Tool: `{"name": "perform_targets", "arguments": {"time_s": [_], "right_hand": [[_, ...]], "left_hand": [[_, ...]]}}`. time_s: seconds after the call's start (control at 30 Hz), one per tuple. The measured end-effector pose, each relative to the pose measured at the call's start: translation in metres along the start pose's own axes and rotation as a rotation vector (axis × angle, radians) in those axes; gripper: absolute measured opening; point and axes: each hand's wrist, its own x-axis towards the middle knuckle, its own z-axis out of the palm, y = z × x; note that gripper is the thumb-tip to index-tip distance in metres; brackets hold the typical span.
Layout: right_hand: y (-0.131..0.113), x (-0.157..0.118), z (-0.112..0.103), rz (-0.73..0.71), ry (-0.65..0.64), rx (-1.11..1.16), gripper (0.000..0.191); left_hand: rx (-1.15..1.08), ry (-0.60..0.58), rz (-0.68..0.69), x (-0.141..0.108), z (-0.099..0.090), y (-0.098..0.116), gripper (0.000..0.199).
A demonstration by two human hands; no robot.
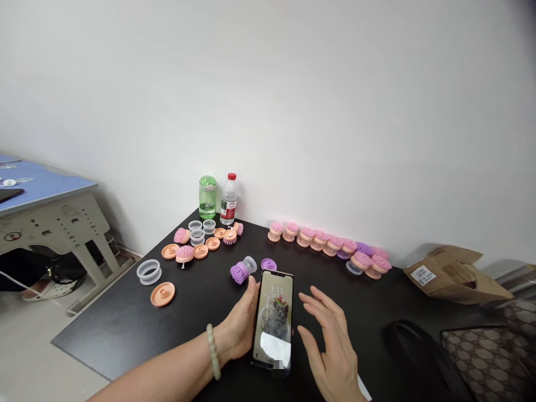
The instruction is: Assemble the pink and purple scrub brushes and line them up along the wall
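Note:
My left hand (243,324), with a beaded bracelet at its wrist, holds a phone (275,318) by its left edge and from below. The screen is lit, showing 3:11 and a cat picture. Just right of the phone is my right hand (329,340), its fingers apart and nothing in them. Beyond the phone lie a purple brush head with a clear ring (240,272) and a purple disc (268,264), partly behind the phone's top edge.
Along the wall runs a row of pink brushes (319,240). Orange discs (162,294), clear rings (149,272) and loose brush heads lie left. A green bottle (207,198) and a red-capped bottle (229,201) stand behind. A paper bag (456,273) and patterned bag (481,357) lie right.

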Motion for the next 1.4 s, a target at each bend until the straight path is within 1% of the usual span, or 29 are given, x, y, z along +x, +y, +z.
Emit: {"name": "perform_targets", "arguments": {"time_s": [0.07,0.13,0.2,0.27,0.3,0.33,0.37,0.4,0.5,0.53,0.57,0.63,0.77,0.97,1.1,1.27,1.4], "right_hand": [[-0.003,-0.001,0.0,-0.017,-0.019,0.026,0.031],[-0.009,0.0,0.0,-0.069,-0.078,0.071,0.027],[-0.017,0.001,0.001,-0.164,-0.2,0.122,0.02],[-0.023,0.003,0.004,-0.264,-0.349,0.166,0.016],[-0.023,0.004,0.005,-0.293,-0.408,0.179,0.015],[-0.022,0.005,0.006,-0.3,-0.432,0.178,0.016],[-0.019,0.005,0.007,-0.278,-0.413,0.158,0.018],[-0.015,0.005,0.006,-0.224,-0.355,0.117,0.021],[0.001,0.004,0.0,0.011,-0.074,-0.047,0.027],[0.005,0.004,-0.002,0.069,-0.004,-0.083,0.028],[0.008,0.004,-0.005,0.098,0.039,-0.1,0.03],[0.008,0.004,-0.008,0.082,0.067,-0.093,0.034],[-0.002,0.003,-0.003,-0.045,0.035,-0.032,0.033],[-0.012,-0.003,0.006,-0.203,-0.06,0.088,0.019],[-0.018,-0.003,0.01,-0.24,-0.1,0.11,0.017],[-0.025,-0.001,0.015,-0.284,-0.223,0.097,0.015],[-0.027,0.0,0.016,-0.308,-0.284,0.056,0.021]], "left_hand": [[-0.005,-0.003,0.007,0.002,-0.002,0.0,0.067],[-0.003,-0.002,0.014,0.003,-0.004,-0.001,0.069],[0.003,0.0,0.019,0.005,-0.005,-0.001,0.071],[0.009,0.001,0.009,0.005,-0.005,0.0,0.074],[0.013,0.0,0.0,0.005,-0.005,0.0,0.076],[0.015,-0.003,-0.003,0.005,-0.005,0.001,0.076],[0.014,-0.013,-0.001,0.005,-0.005,0.001,0.076],[0.009,-0.023,0.006,0.004,-0.005,0.001,0.074],[-0.032,-0.048,-0.002,0.002,-0.004,0.001,0.068],[-0.047,-0.051,-0.014,0.001,-0.004,0.001,0.067],[-0.056,-0.054,-0.028,0.001,-0.003,0.001,0.066],[-0.057,-0.054,-0.034,0.0,-0.003,0.001,0.067],[-0.033,-0.032,0.005,0.0,-0.001,0.003,0.065],[-0.019,0.015,0.069,0.002,-0.004,0.004,0.064],[-0.006,0.009,0.052,0.002,-0.004,0.004,0.068],[0.012,0.025,0.032,0.001,-0.002,0.005,0.07],[0.009,0.042,0.018,0.002,-0.003,0.005,0.07]]}}
